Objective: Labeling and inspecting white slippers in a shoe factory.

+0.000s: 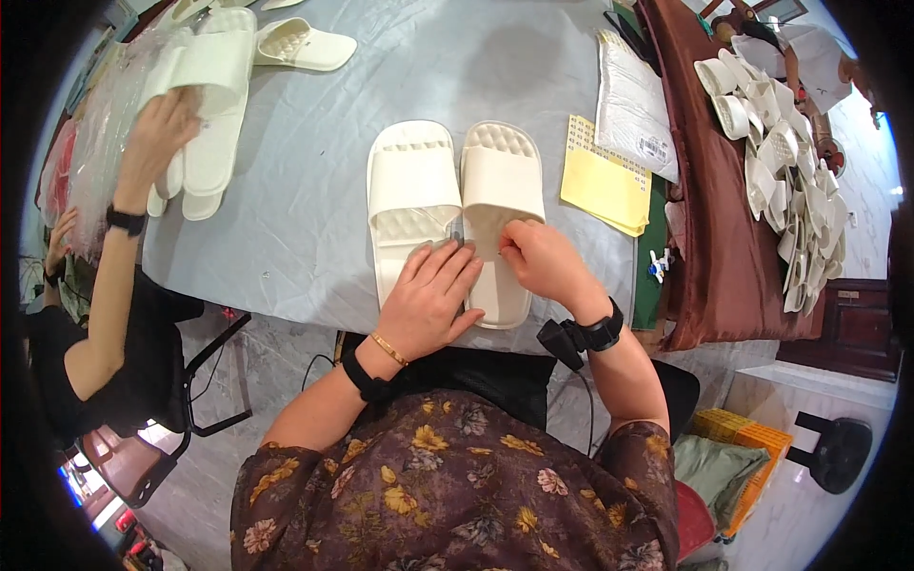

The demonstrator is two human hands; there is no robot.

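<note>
A pair of cream slide slippers lies side by side before me, toes pointing away. My left hand [433, 297] rests flat, fingers stretched out, across the heel part of the left slipper [412, 181] and the inner edge of the right slipper [502, 183]. Over the footbed of that right slipper, just behind its strap, my right hand [547, 265] is closed with the fingertips curled in. Whatever its fingers may pinch is hidden or too small to name.
Yellow label sheets [605, 186] and a white plastic mailer [633, 109] lie right of the slippers. Beyond them, many slippers [776, 152] are heaped over brown cloth [709, 247]. At left, a co-worker's hand [162, 138] reaches over stacked slippers [211, 143] beside clear plastic wrapping [114, 124].
</note>
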